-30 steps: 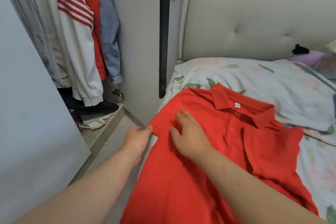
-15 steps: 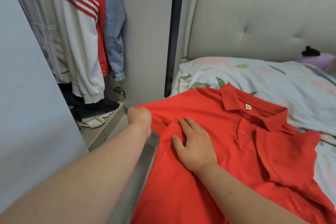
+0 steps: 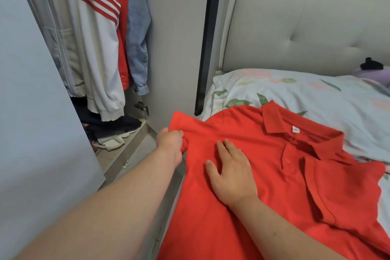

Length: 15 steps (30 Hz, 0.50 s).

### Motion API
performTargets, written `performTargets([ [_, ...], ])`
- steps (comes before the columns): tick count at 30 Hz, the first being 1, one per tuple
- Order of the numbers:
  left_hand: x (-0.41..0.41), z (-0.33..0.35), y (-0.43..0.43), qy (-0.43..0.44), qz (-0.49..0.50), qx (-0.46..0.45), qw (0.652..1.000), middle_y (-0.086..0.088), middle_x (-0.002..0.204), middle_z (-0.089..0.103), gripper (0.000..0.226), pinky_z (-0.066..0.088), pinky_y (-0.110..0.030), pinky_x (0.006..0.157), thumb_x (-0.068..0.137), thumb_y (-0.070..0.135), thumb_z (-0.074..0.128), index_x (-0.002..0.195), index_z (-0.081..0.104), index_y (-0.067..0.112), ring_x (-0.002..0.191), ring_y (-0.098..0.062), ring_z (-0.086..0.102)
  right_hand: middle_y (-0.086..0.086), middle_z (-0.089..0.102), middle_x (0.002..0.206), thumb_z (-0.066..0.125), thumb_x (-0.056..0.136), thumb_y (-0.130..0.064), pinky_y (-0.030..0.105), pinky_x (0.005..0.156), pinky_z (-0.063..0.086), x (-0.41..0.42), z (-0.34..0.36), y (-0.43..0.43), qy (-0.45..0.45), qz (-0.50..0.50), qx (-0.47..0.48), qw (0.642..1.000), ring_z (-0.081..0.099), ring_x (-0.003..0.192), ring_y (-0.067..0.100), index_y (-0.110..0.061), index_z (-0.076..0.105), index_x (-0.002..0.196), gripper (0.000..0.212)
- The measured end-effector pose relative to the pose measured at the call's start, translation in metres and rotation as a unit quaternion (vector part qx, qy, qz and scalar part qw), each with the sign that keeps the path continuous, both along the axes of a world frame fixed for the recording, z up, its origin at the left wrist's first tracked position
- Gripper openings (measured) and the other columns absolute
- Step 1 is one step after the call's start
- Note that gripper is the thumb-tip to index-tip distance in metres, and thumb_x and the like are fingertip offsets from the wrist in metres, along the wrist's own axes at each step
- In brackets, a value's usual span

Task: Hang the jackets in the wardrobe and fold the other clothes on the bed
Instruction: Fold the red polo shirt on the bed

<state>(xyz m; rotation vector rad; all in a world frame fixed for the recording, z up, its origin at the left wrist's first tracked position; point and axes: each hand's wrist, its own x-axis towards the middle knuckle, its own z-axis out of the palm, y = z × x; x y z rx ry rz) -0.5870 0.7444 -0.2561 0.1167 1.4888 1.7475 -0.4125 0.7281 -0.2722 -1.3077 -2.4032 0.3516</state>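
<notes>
1. Bed. The bed with the pale floral cover (image 3: 316, 95) fills the right half of the view, backed by a grey padded headboard (image 3: 295, 27). It is the folding surface.

2. Wardrobe. The open grey wardrobe (image 3: 175, 38) stands to the left of the bed. A white jacket with red stripes (image 3: 99, 48) and a blue denim jacket (image 3: 137, 38) hang inside it.

3. Garment. The red short-sleeved polo shirt (image 3: 274, 175) lies face up on the bed at its wardrobe-side edge. Its long axis runs from the collar (image 3: 272, 120) at the far end to the hem, which is out of view near the person. One sleeve (image 3: 341, 192) is folded inward over the front, on the side away from the wardrobe.

4. Right hand. The right hand (image 3: 232, 173) lies flat, fingers straight, palm down on the chest panel, pinning the fabric.

5. Left hand. The left hand (image 3: 171, 141) is curled around the cuff of the unfolded sleeve (image 3: 179, 120), which is raised over the bed edge.

6. Controlling relation. The shirt body lies to the right of the grip, across the long axis. The left hand is the nearer hand. In all likelihood the sleeve travels rightward, hinging beside the right hand's fingertips (image 3: 226, 143). Risk: the shoulder seam may bunch if the pinning hand lifts early.
</notes>
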Motion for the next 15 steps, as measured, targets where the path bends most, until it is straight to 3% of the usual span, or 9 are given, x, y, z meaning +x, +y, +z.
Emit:
performTargets([
  [2, -0.012, 0.008, 0.006, 0.001, -0.019, -0.003, 1.0, -0.005, 0.062, 0.044, 0.035, 0.035, -0.015, 0.035, 0.094, -0.014, 0.037, 0.075, 0.05, 0.012, 0.04, -0.011, 0.039, 0.006, 0.024, 0.162, 0.039, 0.094, -0.054, 0.032, 0.124, 0.004, 0.0, 0.001, -0.001, 0.003, -0.001, -0.004, 1.0, 0.018, 0.15, 0.017, -0.02, 0.031, 0.154, 0.069],
  [4, -0.016, 0.013, 0.005, -0.02, -0.074, -0.03, 0.997, -0.006, 0.057, 0.051, 0.03, 0.035, -0.017, 0.037, 0.093, -0.009, 0.039, 0.075, 0.05, 0.012, 0.041, -0.015, 0.043, 0.005, 0.025, 0.162, 0.039, 0.093, -0.055, 0.032, 0.124, 0.005, 0.0, 0.001, 0.0, 0.006, -0.002, -0.006, 1.0, 0.018, 0.15, 0.017, -0.021, 0.032, 0.153, 0.069],
  [7, -0.016, 0.007, -0.011, -0.083, -0.151, -0.062, 0.983, -0.001, 0.052, 0.061, 0.015, 0.035, -0.021, 0.05, 0.084, 0.018, 0.054, 0.069, 0.055, 0.015, 0.035, -0.015, 0.05, 0.004, 0.028, 0.161, 0.033, 0.089, -0.058, 0.032, 0.123, 0.006, 0.0, 0.001, -0.001, 0.009, -0.003, -0.011, 1.0, 0.02, 0.149, 0.017, -0.023, 0.035, 0.152, 0.072],
  [9, -0.017, 0.001, -0.018, -0.104, -0.156, -0.08, 0.979, 0.0, 0.055, 0.066, 0.027, 0.041, -0.02, 0.049, 0.084, 0.032, 0.063, 0.063, 0.062, 0.014, 0.037, -0.014, 0.057, 0.004, 0.03, 0.16, 0.03, 0.086, -0.06, 0.031, 0.123, 0.007, 0.0, 0.0, -0.001, 0.015, -0.004, -0.014, 1.0, 0.021, 0.148, 0.017, -0.024, 0.036, 0.151, 0.074],
  [11, -0.02, -0.006, -0.018, -0.087, -0.145, -0.124, 0.978, 0.001, 0.051, 0.062, 0.029, 0.039, -0.016, 0.041, 0.09, 0.022, 0.062, 0.064, 0.059, 0.013, 0.038, -0.01, 0.054, 0.003, 0.032, 0.159, 0.027, 0.084, -0.06, 0.031, 0.123, 0.007, -0.001, 0.0, 0.0, 0.014, -0.006, -0.015, 1.0, 0.023, 0.148, 0.017, -0.024, 0.037, 0.151, 0.077],
  [13, -0.021, -0.013, -0.019, -0.062, -0.14, -0.179, 0.972, -0.002, 0.054, 0.056, 0.027, 0.036, -0.017, 0.044, 0.094, 0.003, 0.048, 0.069, 0.052, 0.012, 0.044, -0.011, 0.05, 0.003, 0.034, 0.158, 0.027, 0.084, -0.06, 0.03, 0.123, 0.008, 0.0, 0.0, -0.001, 0.011, -0.007, -0.011, 1.0, 0.025, 0.147, 0.017, -0.023, 0.038, 0.15, 0.077],
  [15, -0.02, -0.018, -0.018, -0.065, -0.152, -0.197, 0.966, -0.006, 0.05, 0.057, 0.03, 0.044, -0.018, 0.041, 0.094, -0.005, 0.035, 0.073, 0.052, 0.008, 0.038, -0.015, 0.053, 0.003, 0.037, 0.156, 0.028, 0.084, -0.059, 0.03, 0.123, 0.009, 0.0, 0.0, -0.001, 0.014, -0.007, -0.009, 1.0, 0.027, 0.146, 0.017, -0.023, 0.039, 0.15, 0.076],
])
